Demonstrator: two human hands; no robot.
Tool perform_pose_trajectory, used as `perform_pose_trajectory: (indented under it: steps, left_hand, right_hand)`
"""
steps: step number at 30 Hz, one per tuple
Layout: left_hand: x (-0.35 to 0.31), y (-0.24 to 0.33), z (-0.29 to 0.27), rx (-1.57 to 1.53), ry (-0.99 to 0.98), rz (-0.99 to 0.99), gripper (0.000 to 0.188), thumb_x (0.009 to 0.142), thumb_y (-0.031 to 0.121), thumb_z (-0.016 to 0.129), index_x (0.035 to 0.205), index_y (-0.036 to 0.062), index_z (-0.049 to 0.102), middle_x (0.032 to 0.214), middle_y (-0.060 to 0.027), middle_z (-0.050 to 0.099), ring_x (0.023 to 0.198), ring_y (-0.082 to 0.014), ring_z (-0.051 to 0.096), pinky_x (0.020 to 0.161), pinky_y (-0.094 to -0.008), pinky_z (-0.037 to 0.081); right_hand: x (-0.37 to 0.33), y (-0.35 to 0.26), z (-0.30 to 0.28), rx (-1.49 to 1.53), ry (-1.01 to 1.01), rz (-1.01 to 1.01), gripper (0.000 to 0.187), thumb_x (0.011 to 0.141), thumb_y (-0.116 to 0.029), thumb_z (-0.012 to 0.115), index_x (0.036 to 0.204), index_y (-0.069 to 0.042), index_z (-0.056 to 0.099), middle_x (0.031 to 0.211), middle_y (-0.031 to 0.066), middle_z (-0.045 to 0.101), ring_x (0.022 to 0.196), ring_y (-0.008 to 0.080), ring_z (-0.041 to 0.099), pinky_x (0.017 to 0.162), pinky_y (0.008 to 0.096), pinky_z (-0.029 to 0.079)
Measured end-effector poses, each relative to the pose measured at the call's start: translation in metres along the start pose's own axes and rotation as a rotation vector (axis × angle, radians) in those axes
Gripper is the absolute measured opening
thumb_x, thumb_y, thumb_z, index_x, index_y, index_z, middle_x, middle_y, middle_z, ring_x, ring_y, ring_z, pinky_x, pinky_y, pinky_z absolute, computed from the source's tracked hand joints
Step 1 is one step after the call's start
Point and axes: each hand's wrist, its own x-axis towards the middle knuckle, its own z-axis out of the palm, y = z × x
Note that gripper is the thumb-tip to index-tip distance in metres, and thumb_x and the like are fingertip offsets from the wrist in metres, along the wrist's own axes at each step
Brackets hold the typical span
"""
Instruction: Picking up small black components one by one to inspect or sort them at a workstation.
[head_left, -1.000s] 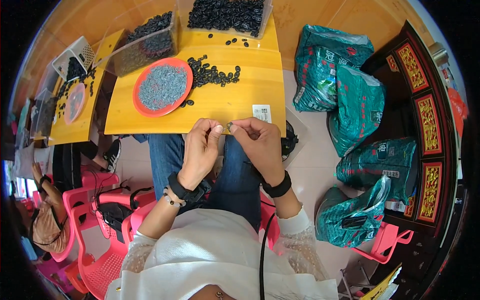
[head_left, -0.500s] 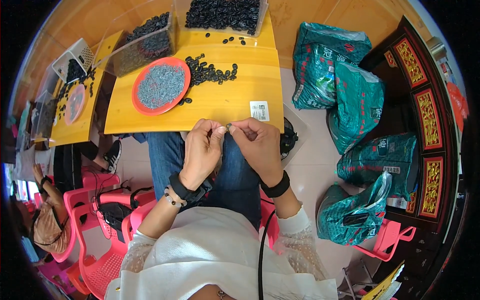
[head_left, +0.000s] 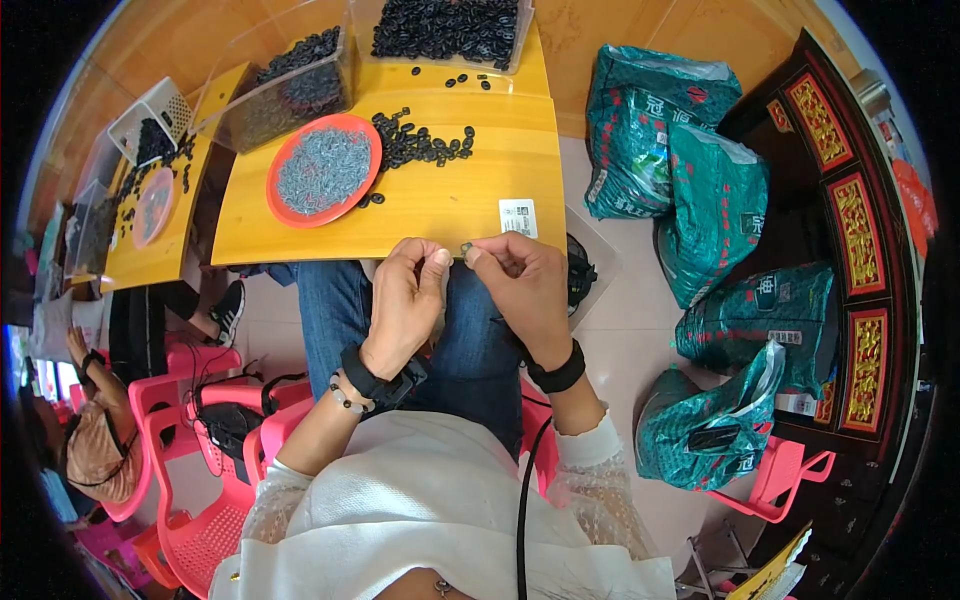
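Just off the near edge of the yellow table, my left hand [head_left: 405, 305] is closed in a pinch, thumb against forefinger; whatever is between them is hidden. My right hand [head_left: 525, 285] pinches a small dark rounded piece [head_left: 466, 249] between thumb and forefinger, a short gap from the left fingertips. Farther in, a red plate [head_left: 372, 170] bears a heap of small grey metal pieces [head_left: 322, 172]. Beside it on the right lies a loose spread of small black oval parts [head_left: 425, 148].
Clear plastic bins [head_left: 350, 85] of black parts stand at the table's [head_left: 450, 215] far side. Green sacks [head_left: 712, 200] stand on the floor at right, near a dark carved cabinet [head_left: 815, 200]. At left are pink chairs [head_left: 205, 520] and another person [head_left: 100, 450] by a second table.
My two hands have drawn slightly apart, the right one moving a little to the right with the small dark piece in its fingertips. The left hand stays nearly in place.
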Motion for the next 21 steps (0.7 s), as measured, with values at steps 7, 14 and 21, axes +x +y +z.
perform_pose_trajectory:
  steps: [7, 14, 21]
  left_hand:
    - [-0.0016, -0.0027, 0.0008, -0.007, -0.018, -0.006, 0.017, 0.088, 0.009, 0.055, 0.082, -0.0064, 0.055, 0.070, -0.0123, 0.052, 0.061, -0.0182, 0.047, 0.059, -0.0291, 0.040]
    - [-0.0051, 0.0021, -0.0004, 0.054, -0.013, 0.005, 0.014, 0.086, 0.007, 0.057, 0.082, -0.0063, 0.056, 0.072, -0.0157, 0.054, 0.063, -0.0244, 0.052, 0.060, -0.0313, 0.042]
    - [-0.0053, 0.0006, 0.0058, 0.132, 0.002, 0.028, 0.013, 0.085, 0.006, 0.058, 0.082, -0.0061, 0.057, 0.071, -0.0166, 0.056, 0.062, -0.0270, 0.053, 0.060, -0.0325, 0.043]
  right_hand:
    - [-0.0026, 0.0014, 0.0030, 0.030, -0.037, 0.011, 0.011, 0.079, -0.006, 0.067, 0.084, 0.004, 0.067, 0.066, 0.0012, 0.064, 0.058, 0.0024, 0.054, 0.053, 0.0170, 0.041]
    - [-0.0053, 0.0020, 0.0034, -0.055, -0.043, -0.037, 0.011, 0.079, -0.006, 0.067, 0.084, 0.004, 0.066, 0.064, 0.0003, 0.062, 0.056, 0.0021, 0.053, 0.052, 0.0168, 0.041]
    - [-0.0071, 0.0048, 0.0020, -0.096, -0.038, -0.052, 0.011, 0.078, -0.005, 0.067, 0.085, 0.005, 0.067, 0.061, 0.0010, 0.062, 0.053, 0.0023, 0.052, 0.050, 0.0173, 0.040]
